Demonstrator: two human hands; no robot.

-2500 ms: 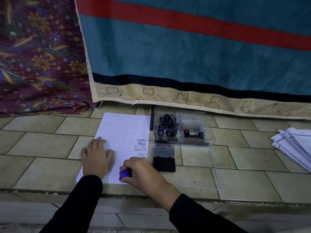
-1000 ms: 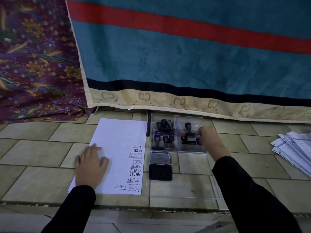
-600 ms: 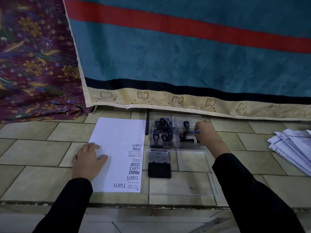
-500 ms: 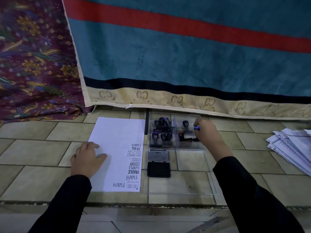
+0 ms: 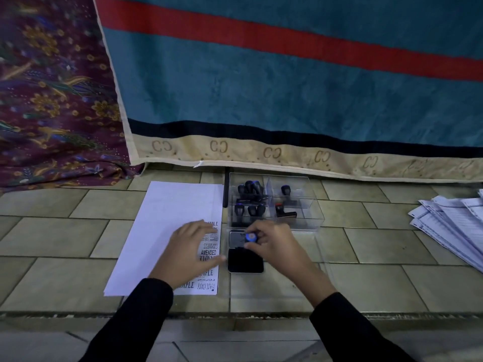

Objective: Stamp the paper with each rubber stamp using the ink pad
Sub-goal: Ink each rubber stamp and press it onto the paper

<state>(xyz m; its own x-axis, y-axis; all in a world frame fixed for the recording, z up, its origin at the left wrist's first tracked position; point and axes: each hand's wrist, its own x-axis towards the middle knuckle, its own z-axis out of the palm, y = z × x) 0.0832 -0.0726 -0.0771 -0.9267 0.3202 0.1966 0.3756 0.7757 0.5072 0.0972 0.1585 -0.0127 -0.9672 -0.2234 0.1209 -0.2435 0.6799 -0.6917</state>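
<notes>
Sleeves: two dark sleeves rise from the bottom edge of the frame toward the middle.
Left hand (image 5: 192,250): lies flat with fingers spread, holding nothing, on the lower right part of the paper; its thumb reaches toward the ink pad.
Right hand (image 5: 277,250): fingertips pinch a small stamp (image 5: 251,237) by its blue-topped knob, at the far edge of the ink pad; whether its face touches the ink cannot be seen.
Ink pad (image 5: 245,262): a black pad in an open case just right of the paper, centre of the frame, its grey lid (image 5: 236,238) folded back behind it.
Paper (image 5: 170,226): a white sheet on the tiled floor (image 5: 65,236), left of centre, with a column of black prints down its right edge; some are covered by the left hand.
Box (image 5: 311,218): a clear divided box just beyond the ink pad, holding more dark stamps.
Papers (image 5: 454,226): a loose stack at the right edge.
Cloth: a teal blanket (image 5: 287,87) with a red stripe fills the top; patterned maroon fabric (image 5: 52,87) sits upper left.
Risks: a tilted stamp would likely ink unevenly and print patchy; little free space shows along the printed edge, so a new mark may overlap an old one; the left palm on the prints may smear damp ink.
</notes>
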